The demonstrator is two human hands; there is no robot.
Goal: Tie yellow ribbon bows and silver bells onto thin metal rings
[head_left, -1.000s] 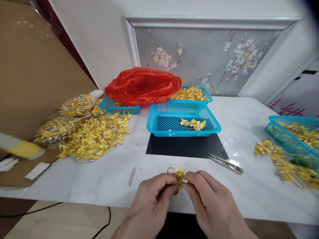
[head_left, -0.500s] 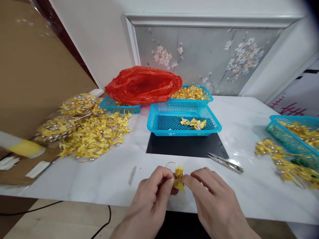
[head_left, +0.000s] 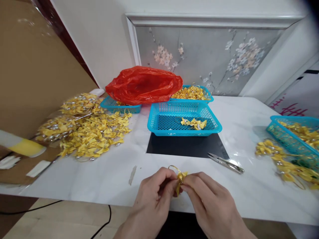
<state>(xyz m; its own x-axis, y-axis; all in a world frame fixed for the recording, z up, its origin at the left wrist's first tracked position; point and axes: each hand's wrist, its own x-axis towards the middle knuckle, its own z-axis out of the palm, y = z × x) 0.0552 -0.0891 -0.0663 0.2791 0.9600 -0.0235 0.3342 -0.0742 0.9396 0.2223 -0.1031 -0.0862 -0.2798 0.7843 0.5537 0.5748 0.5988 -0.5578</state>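
Pinched between left hand and right hand: small yellow bow (gripped both sides, probably for steadiness), above near edge of tabletop. Snips at near right corner of black mat, blue basket over mat's far side, seemingly for easy reach.

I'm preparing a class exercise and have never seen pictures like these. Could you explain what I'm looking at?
There is no machine here: a person works bare-handed. The camera is worn on that person's head and looks forward and down. The left hand and right hand hold a small yellow bow between their fingers. On the white table, a blue basket with some yellow bows in it overlaps a black mat, and metal snips lie at the mat's right corner. A pile of bows lies to the left. A red bag and two more baskets are farther back; another basket stands at the right.
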